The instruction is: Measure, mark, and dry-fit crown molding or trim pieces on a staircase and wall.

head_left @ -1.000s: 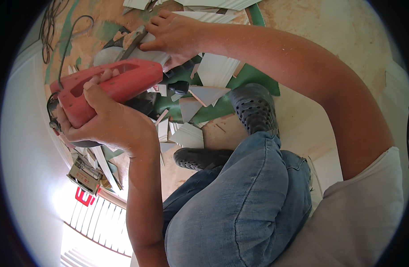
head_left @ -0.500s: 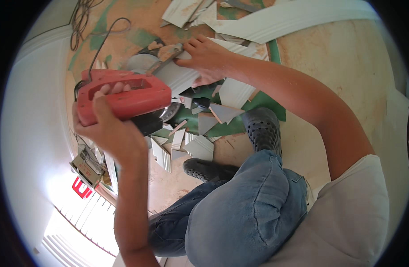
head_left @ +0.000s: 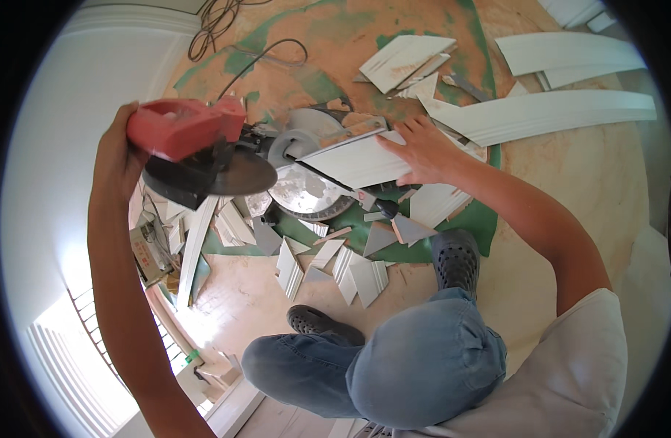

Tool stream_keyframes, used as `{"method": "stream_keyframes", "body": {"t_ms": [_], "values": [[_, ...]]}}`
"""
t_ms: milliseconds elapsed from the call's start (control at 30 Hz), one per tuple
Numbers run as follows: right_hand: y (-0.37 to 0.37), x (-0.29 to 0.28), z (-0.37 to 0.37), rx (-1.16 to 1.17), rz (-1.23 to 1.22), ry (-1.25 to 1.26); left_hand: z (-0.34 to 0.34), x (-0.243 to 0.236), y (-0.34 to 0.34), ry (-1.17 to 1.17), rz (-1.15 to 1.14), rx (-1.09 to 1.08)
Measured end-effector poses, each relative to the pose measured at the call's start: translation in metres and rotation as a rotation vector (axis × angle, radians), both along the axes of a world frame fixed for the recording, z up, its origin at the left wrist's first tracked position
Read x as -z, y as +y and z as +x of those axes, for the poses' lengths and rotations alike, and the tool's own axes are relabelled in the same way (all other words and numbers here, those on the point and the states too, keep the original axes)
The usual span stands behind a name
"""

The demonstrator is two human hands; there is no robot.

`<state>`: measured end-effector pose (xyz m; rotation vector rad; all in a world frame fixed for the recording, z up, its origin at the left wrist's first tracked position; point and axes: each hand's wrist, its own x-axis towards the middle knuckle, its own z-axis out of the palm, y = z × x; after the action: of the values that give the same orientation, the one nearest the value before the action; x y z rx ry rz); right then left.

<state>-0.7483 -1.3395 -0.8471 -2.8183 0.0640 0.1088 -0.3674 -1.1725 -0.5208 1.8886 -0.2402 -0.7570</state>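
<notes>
My left hand (head_left: 120, 150) grips the red handle (head_left: 176, 131) of a mitre saw, its fingers mostly hidden behind the handle. The saw head is raised, and its dark round blade (head_left: 240, 174) stands above and left of the round metal turntable (head_left: 306, 191). Across the saw bed lies a white moulding strip (head_left: 361, 162) with an angled left end, set along the metal fence (head_left: 350, 133). My right hand (head_left: 425, 151) holds the strip near its right part, fingers over the upper edge and thumb on its face.
Angled white offcuts (head_left: 361, 276) litter the floor before the saw, on and beside a green sheet (head_left: 478, 232). Longer curved mouldings (head_left: 562, 117) lie at the far right. A black cable (head_left: 215, 29) coils at the back, near the white wall (head_left: 58, 160). My dark clogs (head_left: 454, 261) are close to the offcuts.
The saw head has lifted up and left with my left hand, uncovering the blade and turntable. My right hand stays on the moulding strip. The whole view has shifted.
</notes>
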Motion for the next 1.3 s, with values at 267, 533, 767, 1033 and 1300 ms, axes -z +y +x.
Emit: {"method": "stream_keyframes", "body": {"t_ms": [267,533,767,1033,1300], "values": [[0.013,-0.029,-0.046,0.078,-0.081,0.132,0.040,-0.007,0.002,-0.192,0.352,0.416],[0.104,-0.091,-0.119,0.448,-0.160,0.197,0.044,-0.052,0.043,-0.665,0.317,0.550],[0.238,-0.121,-0.160,0.607,-0.195,0.249,0.054,0.083,0.238,-0.748,0.110,0.406],[0.307,-0.095,-0.125,0.568,0.142,0.386,-0.077,0.354,0.443,-0.438,0.257,0.615],[0.348,0.013,-0.103,0.553,0.380,0.569,-0.141,0.374,0.451,-0.604,0.555,0.593]]}}
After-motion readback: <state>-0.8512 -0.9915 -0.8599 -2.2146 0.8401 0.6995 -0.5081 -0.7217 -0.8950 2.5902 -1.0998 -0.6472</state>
